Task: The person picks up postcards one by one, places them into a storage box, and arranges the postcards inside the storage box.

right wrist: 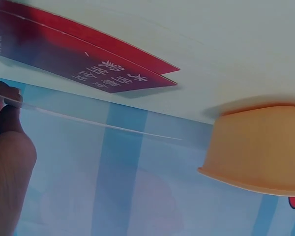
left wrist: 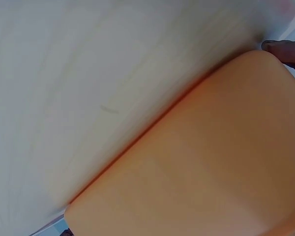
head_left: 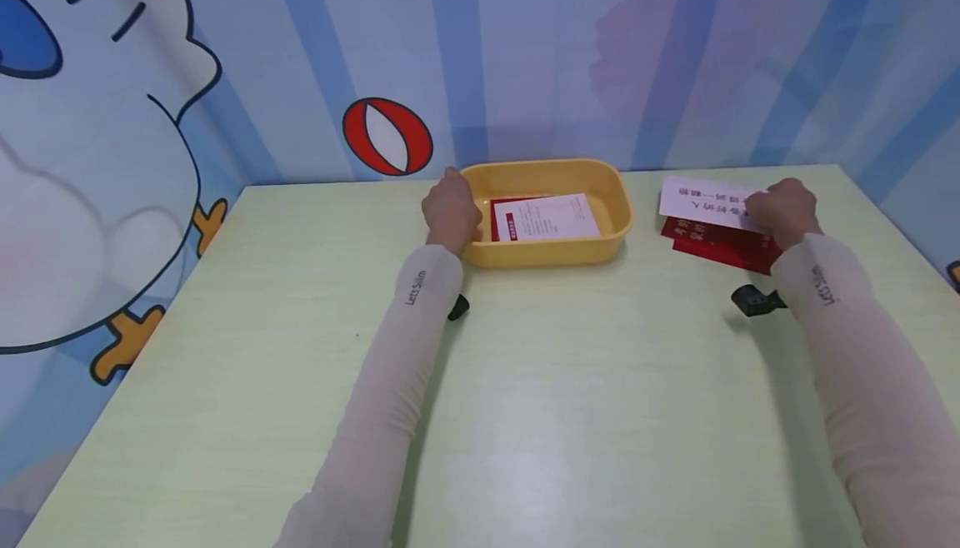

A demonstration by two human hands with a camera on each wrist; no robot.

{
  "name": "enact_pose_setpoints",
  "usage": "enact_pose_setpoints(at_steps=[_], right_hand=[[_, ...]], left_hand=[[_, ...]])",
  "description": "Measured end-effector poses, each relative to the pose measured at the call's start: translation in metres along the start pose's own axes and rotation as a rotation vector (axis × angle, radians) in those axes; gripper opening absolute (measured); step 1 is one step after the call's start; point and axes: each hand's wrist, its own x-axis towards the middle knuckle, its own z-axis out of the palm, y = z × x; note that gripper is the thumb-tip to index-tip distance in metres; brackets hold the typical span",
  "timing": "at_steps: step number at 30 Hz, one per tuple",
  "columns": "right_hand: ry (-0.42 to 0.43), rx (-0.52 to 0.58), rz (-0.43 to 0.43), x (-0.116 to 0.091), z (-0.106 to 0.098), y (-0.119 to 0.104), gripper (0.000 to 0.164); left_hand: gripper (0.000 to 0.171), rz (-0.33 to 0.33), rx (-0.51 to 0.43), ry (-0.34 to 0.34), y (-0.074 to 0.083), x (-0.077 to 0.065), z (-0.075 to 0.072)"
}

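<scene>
At the left end of a yellow plastic tray, my left hand holds the rim. The left wrist view shows the tray's outer wall and a finger or thumb at its far corner. Inside the tray lies a white printed card on top of a red one. To the tray's right, my right hand pinches a white card by its edge; the right wrist view shows that card nearly edge-on. Under it, red cards with white characters lie overlapped on the table.
The pale table ends at the back against a blue striped backdrop with cartoon prints. The tray stands near that back edge. Small dark devices are worn at both wrists.
</scene>
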Motion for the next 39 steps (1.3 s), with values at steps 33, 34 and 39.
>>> enact_pose_setpoints(at_steps=[33,34,39], right_hand=[[-0.094,0.078,-0.002,0.004,0.017,-0.022,0.059],[-0.095,0.078,-0.006,0.004,0.018,-0.024,0.059],[-0.109,0.096,-0.01,0.002,0.019,-0.03,0.06]], left_hand=[[0.051,-0.016,0.01,0.005,0.001,0.0,0.002],[0.051,-0.015,0.01,0.008,0.001,0.0,0.002],[0.051,-0.016,0.017,0.01,0.0,0.002,0.001]])
